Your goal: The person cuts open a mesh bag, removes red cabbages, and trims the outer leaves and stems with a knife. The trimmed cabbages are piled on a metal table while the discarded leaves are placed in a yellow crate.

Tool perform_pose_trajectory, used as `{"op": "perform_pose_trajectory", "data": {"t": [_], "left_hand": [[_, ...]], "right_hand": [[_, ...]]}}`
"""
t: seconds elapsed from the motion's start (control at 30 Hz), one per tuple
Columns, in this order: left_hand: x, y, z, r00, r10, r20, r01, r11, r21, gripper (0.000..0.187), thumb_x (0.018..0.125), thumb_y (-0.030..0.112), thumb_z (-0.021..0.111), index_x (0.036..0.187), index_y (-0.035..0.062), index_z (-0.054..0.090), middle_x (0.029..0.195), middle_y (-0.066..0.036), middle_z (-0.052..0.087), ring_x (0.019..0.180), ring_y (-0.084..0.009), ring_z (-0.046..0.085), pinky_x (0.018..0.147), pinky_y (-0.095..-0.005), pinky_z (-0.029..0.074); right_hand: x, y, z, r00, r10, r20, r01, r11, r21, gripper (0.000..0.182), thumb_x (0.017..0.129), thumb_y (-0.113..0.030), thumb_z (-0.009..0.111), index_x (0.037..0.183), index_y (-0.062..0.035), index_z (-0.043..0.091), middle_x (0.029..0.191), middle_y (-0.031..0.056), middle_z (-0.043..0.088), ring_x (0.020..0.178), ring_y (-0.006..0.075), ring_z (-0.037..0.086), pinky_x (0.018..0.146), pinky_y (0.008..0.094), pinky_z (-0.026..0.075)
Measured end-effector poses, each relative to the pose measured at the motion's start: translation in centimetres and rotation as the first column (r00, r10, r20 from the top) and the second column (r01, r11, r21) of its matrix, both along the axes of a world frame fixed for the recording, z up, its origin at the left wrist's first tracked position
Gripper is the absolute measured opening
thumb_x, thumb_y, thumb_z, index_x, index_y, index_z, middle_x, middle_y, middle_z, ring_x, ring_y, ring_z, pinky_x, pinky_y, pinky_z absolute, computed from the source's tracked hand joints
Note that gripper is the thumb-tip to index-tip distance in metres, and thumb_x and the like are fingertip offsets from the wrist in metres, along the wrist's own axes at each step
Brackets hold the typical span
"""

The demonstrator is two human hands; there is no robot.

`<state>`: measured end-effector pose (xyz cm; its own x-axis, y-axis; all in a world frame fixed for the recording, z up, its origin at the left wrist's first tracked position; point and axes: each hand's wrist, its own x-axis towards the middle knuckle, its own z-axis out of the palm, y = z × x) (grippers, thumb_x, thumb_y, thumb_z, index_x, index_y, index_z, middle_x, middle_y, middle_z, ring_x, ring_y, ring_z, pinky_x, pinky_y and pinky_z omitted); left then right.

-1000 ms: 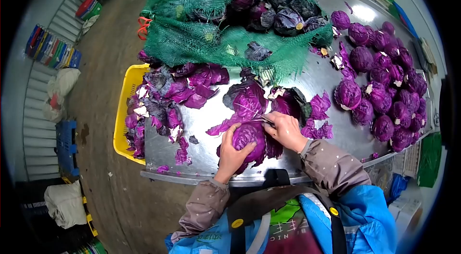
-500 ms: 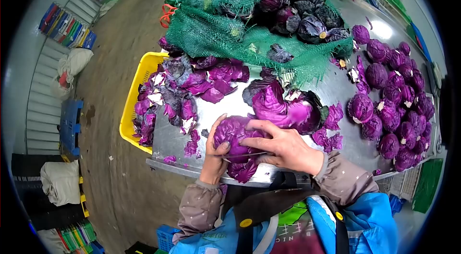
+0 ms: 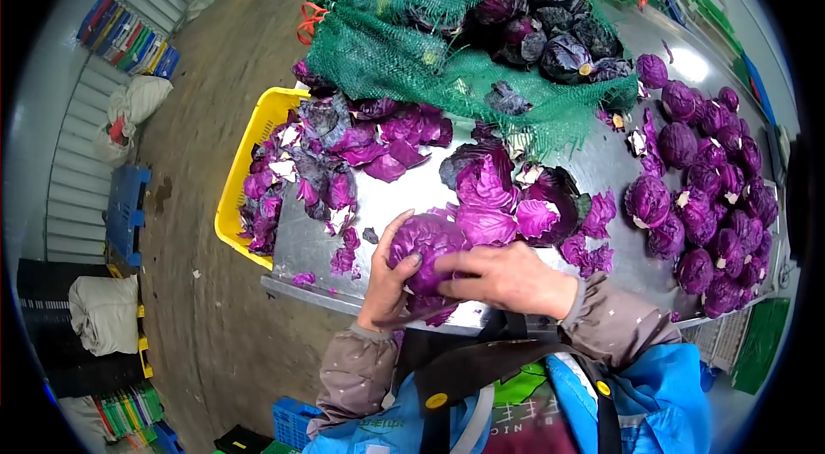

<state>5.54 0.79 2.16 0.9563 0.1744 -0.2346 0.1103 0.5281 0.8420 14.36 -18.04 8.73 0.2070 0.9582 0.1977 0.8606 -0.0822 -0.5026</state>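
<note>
A purple cabbage (image 3: 425, 245) is held at the table's front edge. My left hand (image 3: 388, 278) wraps round its left side, thumb on the front. At its right side is my right hand (image 3: 507, 278), fingers bent and blurred by motion; a thin blade shows faintly below the cabbage, its handle hidden, seemingly in this hand. Loose purple leaves (image 3: 485, 196) lie just beyond the hands. A green net bag (image 3: 378, 50) at the back of the table holds several dark, untrimmed cabbages (image 3: 563, 54). Trimmed cabbages (image 3: 677, 145) are heaped on the right.
The metal table (image 3: 391, 205) extends under everything. A yellow crate (image 3: 236, 192) full of leaves stands at its left edge, with more leaves (image 3: 400, 140) beside it. Blue pallets (image 3: 126, 213) and stacked coloured crates (image 3: 129, 42) are by the left wall.
A peeled leaf now lies among the loose leaves beyond the hands. My right hand has moved slightly left and down, its fingers bent lower on the cabbage. The view has shifted slightly.
</note>
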Motion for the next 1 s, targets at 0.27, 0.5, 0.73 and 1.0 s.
{"op": "perform_pose_trajectory", "data": {"t": [0.27,0.5,0.73,1.0], "left_hand": [[-1.3,1.4,-2.5,0.991,0.112,-0.079,-0.132,0.941,-0.312,0.070,0.077,0.030,0.066,0.133,-0.0010,0.036,0.123,-0.018,0.049,0.112,-0.0280,0.053,0.093,-0.0420,0.048],[-1.1,0.2,-2.2,0.988,0.116,-0.099,-0.140,0.949,-0.281,0.066,0.080,0.027,0.064,0.134,0.0001,0.036,0.123,-0.015,0.050,0.111,-0.0251,0.054,0.096,-0.0379,0.046],[-1.5,-0.4,-1.1,0.995,0.095,0.001,-0.093,0.975,-0.201,0.070,0.079,0.029,0.066,0.134,0.0002,0.035,0.122,-0.015,0.051,0.109,-0.0237,0.054,0.096,-0.0360,0.045],[-2.1,0.1,-2.1,0.990,0.136,-0.031,-0.139,0.928,-0.346,0.051,0.088,0.031,0.053,0.128,0.0003,0.041,0.123,-0.017,0.052,0.111,-0.0265,0.055,0.097,-0.0389,0.046]], "right_hand": [[2.6,-5.1,0.7,0.330,0.149,-0.932,0.618,0.713,0.332,0.025,0.076,0.003,0.064,0.099,-0.0008,0.053,0.092,0.0088,0.062,0.063,0.0097,0.058,0.054,0.0211,0.050],[1.1,-0.3,0.1,0.950,-0.243,-0.195,0.273,0.951,0.145,0.064,0.068,-0.010,0.075,0.126,-0.0089,0.048,0.125,0.0114,0.044,0.076,0.0263,0.061,0.061,0.0336,0.053],[0.8,-0.9,-0.9,0.984,-0.035,-0.174,0.062,0.987,0.151,0.034,0.067,-0.008,0.071,0.096,-0.0062,0.054,0.093,0.0074,0.053,0.071,0.0286,0.060,0.055,0.0383,0.048],[-0.3,-4.9,2.1,0.764,-0.075,-0.641,0.149,0.987,0.062,0.042,0.065,-0.013,0.078,0.100,0.0017,0.060,0.099,0.0141,0.060,0.085,0.0252,0.062,0.067,0.0329,0.050]]}}
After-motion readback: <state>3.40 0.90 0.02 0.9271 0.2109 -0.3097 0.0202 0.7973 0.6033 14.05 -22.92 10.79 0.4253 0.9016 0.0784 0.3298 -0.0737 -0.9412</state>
